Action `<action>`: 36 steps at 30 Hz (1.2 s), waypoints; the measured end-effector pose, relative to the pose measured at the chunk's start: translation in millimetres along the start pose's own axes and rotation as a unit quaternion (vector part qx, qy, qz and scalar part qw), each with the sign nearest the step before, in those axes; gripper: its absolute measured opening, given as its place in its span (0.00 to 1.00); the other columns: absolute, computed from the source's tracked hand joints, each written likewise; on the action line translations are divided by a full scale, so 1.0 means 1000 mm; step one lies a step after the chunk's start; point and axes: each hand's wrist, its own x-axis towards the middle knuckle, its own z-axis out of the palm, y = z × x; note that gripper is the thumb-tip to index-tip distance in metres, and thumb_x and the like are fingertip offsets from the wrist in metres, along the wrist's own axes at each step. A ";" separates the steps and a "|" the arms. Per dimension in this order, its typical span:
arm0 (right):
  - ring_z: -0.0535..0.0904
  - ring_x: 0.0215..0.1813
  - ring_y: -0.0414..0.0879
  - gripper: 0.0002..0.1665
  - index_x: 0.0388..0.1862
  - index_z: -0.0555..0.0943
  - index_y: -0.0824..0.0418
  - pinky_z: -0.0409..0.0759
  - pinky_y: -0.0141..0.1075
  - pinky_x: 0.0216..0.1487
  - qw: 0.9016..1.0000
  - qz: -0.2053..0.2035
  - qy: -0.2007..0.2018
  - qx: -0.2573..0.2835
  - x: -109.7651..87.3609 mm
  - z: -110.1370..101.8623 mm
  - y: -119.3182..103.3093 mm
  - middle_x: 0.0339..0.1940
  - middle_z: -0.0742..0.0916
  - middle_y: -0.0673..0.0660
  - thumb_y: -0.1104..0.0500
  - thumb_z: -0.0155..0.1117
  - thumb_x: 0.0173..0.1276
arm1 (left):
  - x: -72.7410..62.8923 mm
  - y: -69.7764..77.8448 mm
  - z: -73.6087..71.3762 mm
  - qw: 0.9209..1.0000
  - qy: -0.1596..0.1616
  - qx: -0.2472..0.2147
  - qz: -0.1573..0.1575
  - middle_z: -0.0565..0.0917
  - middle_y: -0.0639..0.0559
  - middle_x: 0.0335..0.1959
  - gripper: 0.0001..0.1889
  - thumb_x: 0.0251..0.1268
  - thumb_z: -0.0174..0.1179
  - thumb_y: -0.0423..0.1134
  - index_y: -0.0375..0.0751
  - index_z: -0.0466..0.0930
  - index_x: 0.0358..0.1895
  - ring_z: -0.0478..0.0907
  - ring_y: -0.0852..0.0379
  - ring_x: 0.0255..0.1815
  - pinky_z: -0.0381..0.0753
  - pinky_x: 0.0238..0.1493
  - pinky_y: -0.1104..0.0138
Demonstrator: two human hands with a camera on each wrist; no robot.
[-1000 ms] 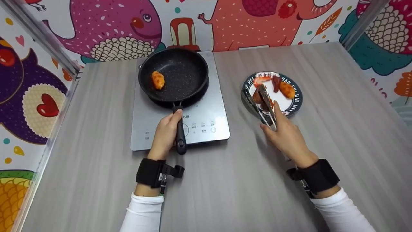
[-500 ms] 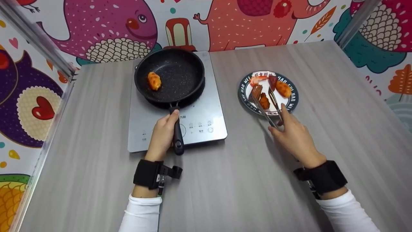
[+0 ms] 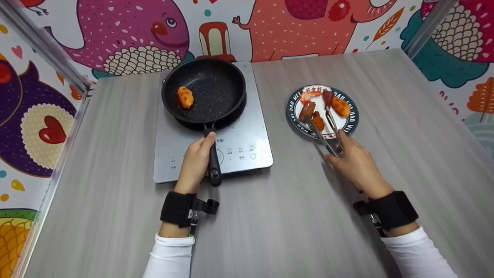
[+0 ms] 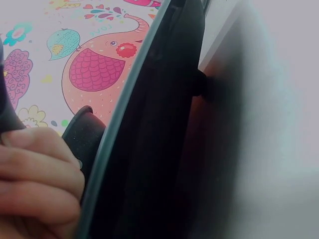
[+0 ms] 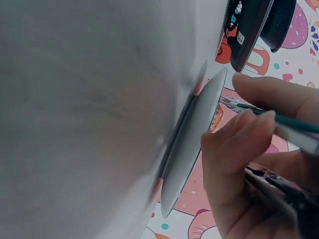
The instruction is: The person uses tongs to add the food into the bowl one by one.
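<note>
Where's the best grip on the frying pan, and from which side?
Probably the black handle, from the near side: it's long, narrow and juts nearward from the round frying pan, so fingers could wrap it. The left hand grips it at its pan end.

Right hand (image 5: 244,149) holds tongs (image 5: 295,123), thumb one side, fingers other side. Tips overlap the rim of the plate (image 5: 192,144), seen edge-on; contact unclear. Sliver of brown food (image 5: 218,117) shows past rim. Blurred desk (image 5: 84,119) fills left. Pan (image 5: 277,22) partly visible at top, printed wall (image 5: 299,62) behind.
</note>
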 end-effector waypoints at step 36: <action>0.71 0.44 0.63 0.44 0.66 0.51 0.71 0.67 0.56 0.43 0.996 0.037 -0.070 -0.028 -0.002 -0.029 0.009 0.46 0.75 0.72 0.53 0.60 0.58 | 0.000 0.000 0.000 1.000 -0.002 0.014 0.010 0.59 0.54 0.14 0.26 0.59 0.46 0.63 0.44 0.61 0.18 0.56 0.57 0.13 0.57 0.18 0.66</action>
